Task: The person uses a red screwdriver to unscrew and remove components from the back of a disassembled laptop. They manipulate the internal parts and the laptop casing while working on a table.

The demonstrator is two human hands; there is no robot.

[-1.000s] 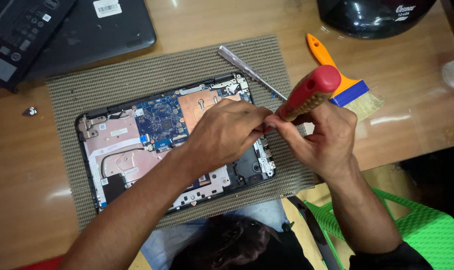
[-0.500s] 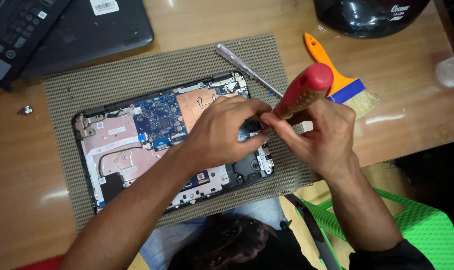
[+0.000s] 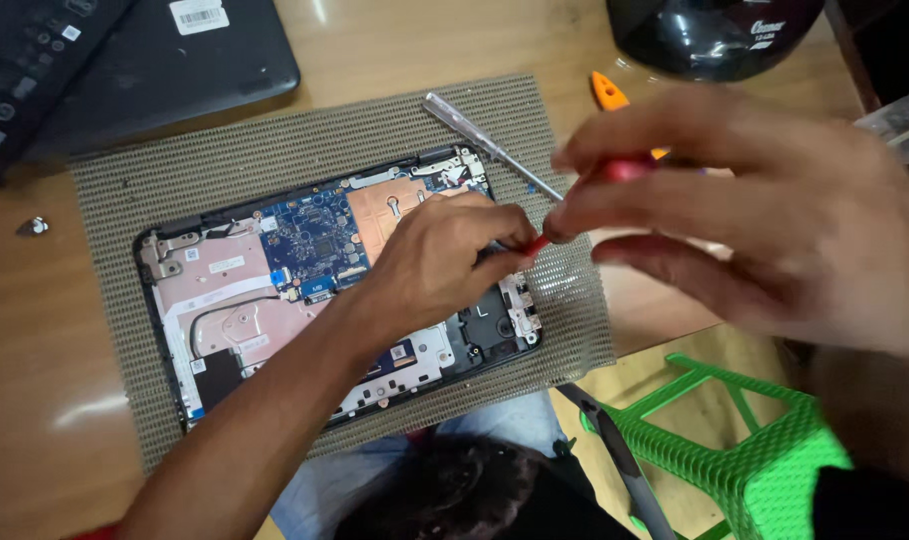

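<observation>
While my right hand (image 3: pixel 764 215) grips the red screwdriver (image 3: pixel 614 175) and my left hand (image 3: pixel 444 265) is curled over the open laptop (image 3: pixel 274 290) at its right half, pinching near the tip, a slip could gouge the blue circuit board (image 3: pixel 309 235). The screwdriver's long axis runs from far right down to near left, tip toward the laptop on the mat (image 3: pixel 124 190) on the bench (image 3: pixel 34 400).

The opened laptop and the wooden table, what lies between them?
In the head view, a grey woven mat lies under the opened laptop, covering the wooden table.
</observation>
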